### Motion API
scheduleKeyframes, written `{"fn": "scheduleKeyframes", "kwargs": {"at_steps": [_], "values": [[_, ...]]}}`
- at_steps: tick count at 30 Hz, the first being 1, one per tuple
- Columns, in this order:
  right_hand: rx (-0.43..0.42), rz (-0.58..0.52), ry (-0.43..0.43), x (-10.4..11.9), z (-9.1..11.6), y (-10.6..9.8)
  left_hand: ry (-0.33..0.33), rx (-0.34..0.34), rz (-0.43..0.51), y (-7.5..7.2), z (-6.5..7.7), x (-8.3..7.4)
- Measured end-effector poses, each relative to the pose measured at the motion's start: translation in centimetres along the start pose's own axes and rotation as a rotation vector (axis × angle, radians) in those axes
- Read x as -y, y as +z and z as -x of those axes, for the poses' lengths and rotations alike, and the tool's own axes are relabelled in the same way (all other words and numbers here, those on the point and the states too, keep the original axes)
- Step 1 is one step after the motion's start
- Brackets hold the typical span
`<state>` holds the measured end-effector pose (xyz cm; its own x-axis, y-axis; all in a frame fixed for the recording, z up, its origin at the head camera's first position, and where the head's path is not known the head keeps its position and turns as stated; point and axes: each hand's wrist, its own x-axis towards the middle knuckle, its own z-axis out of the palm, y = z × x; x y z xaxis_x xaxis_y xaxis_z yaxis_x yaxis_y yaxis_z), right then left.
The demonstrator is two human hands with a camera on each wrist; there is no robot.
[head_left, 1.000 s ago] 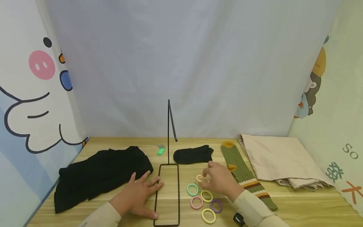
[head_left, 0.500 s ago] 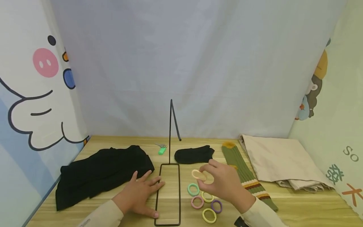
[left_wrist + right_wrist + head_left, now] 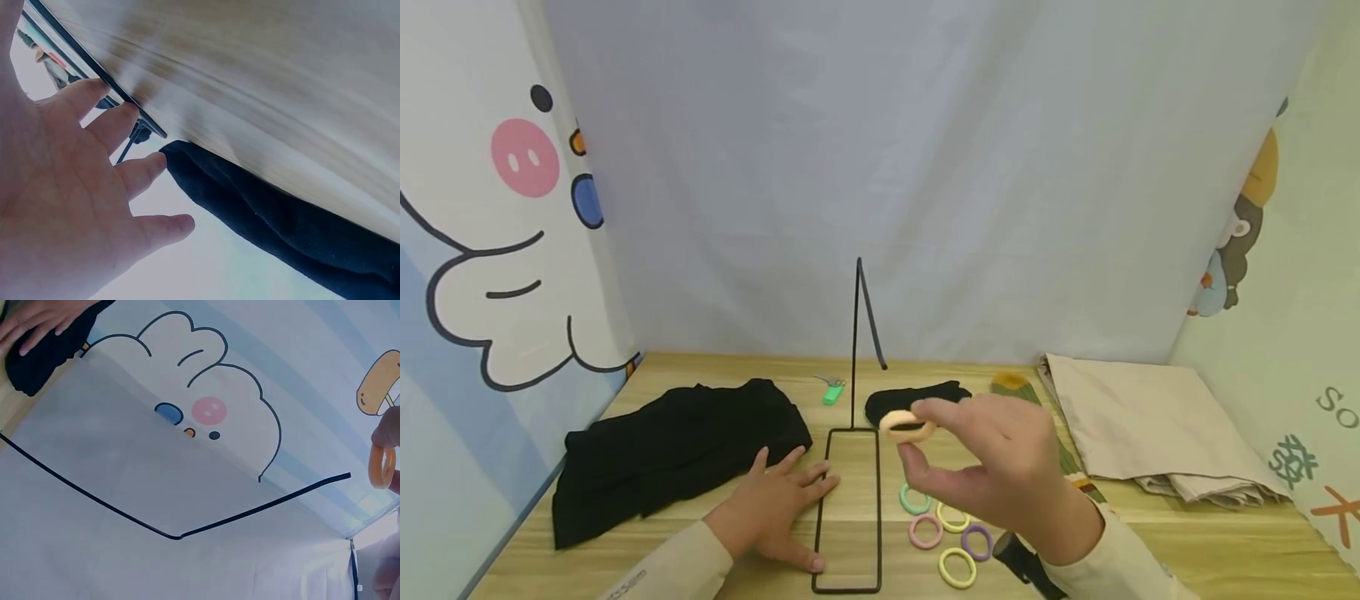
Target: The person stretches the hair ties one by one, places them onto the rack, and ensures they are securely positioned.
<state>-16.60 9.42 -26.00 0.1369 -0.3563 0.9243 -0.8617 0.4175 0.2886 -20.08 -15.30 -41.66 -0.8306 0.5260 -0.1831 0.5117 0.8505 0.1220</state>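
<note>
My right hand (image 3: 1000, 467) pinches a pale orange hair tie (image 3: 907, 436) between thumb and fingertips, raised above the table. In the right wrist view this hair tie (image 3: 374, 467) hangs at the right edge, a little beyond the free end of the stand's bent arm (image 3: 269, 504). The black wire stand (image 3: 855, 350) rises from a rectangular base (image 3: 878, 508). My left hand (image 3: 771, 508) lies spread, fingertips and thumb on the base's left bar. Below my right hand lie several more hair ties, among them a pink one (image 3: 926, 547) and a yellow one (image 3: 957, 585).
A heap of black cloth (image 3: 677, 450) lies by my left fingers. Farther back are a key with a green tag (image 3: 832, 393) and a black sock (image 3: 883, 406). At right, a green sock (image 3: 1067, 458) lies partly hidden beside folded beige cloth (image 3: 1142, 425).
My right hand has lifted the pale orange hair tie off the table, bringing it up and left toward the stand. The left hand keeps its place on the base.
</note>
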Motion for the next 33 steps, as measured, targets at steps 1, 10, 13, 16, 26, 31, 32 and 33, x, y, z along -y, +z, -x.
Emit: {"fn": "scheduleKeyframes", "kwargs": {"at_steps": [1, 10, 13, 16, 26, 31, 32, 33], "values": [[-0.01, 0.017, -0.009, -0.1, -0.5, 0.1, -0.003, 0.004, -0.003, 0.0, 0.0, 0.0], [0.127, 0.166, 0.068, -3.1, -1.4, 2.7, 0.0, 0.008, -0.03, 0.1, -0.2, 0.2], [0.182, 0.224, 0.102, -4.6, -0.9, 4.0, 0.003, 0.009, -0.019, 0.1, -0.2, 0.1], [0.195, 0.272, 0.123, -5.7, -0.6, 5.1, 0.002, 0.013, -0.002, 0.1, -0.2, 0.1], [0.269, 0.257, 0.229, -6.9, 1.4, 6.0, 0.0, 0.029, -0.042, 0.0, -0.3, 0.1], [0.288, 0.215, 0.296, -6.9, 3.6, 5.6, -0.002, 0.019, -0.05, 0.0, -0.3, 0.0], [0.298, 0.206, 0.314, -6.8, 4.2, 5.5, -0.004, 0.017, -0.048, 0.0, -0.3, 0.0], [0.312, 0.201, 0.332, -6.6, 4.8, 5.4, -0.004, 0.016, -0.045, 0.1, -0.3, 0.0]]}}
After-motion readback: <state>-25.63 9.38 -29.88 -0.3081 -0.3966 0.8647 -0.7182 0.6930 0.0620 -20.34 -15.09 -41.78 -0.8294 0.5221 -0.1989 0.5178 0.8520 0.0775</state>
